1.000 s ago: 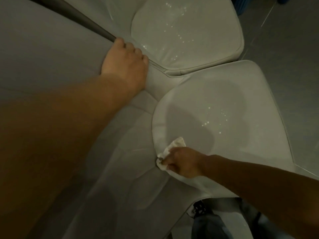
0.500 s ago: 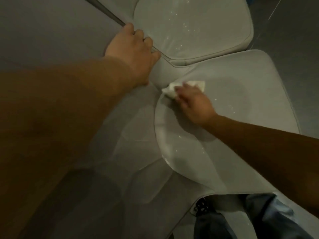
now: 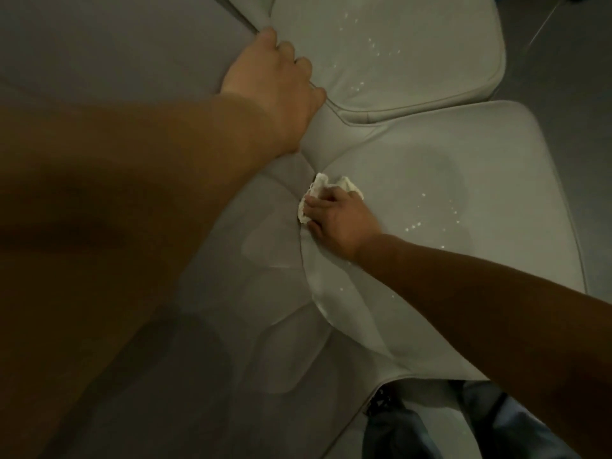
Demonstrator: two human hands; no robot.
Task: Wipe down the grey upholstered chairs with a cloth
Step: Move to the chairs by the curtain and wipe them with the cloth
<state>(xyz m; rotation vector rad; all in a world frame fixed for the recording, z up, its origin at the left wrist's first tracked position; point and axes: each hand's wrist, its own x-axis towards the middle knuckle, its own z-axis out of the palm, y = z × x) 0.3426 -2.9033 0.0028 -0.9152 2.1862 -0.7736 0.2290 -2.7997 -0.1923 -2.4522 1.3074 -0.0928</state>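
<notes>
Right hand [image 3: 341, 223]: fingers pressed down on crumpled white cloth [image 3: 320, 190], at back seam of near grey seat cushion [image 3: 463, 200]. Droplets [image 3: 417, 225] just right of it. Left hand [image 3: 275, 84], beyond: curled over backrest edge [image 3: 318, 140]. Second seat cushion [image 3: 390, 51] farther off.

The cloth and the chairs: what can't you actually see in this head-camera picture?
- Cloth: mostly covered by the right hand; its full shape is hidden.
- Left hand: fingertips curl over the near chair's backrest, out of sight.
- Far chair seat: cut off by the top edge.
- Near chair seat: near edge hidden by the right arm.
- Chair legs: not visible.
</notes>
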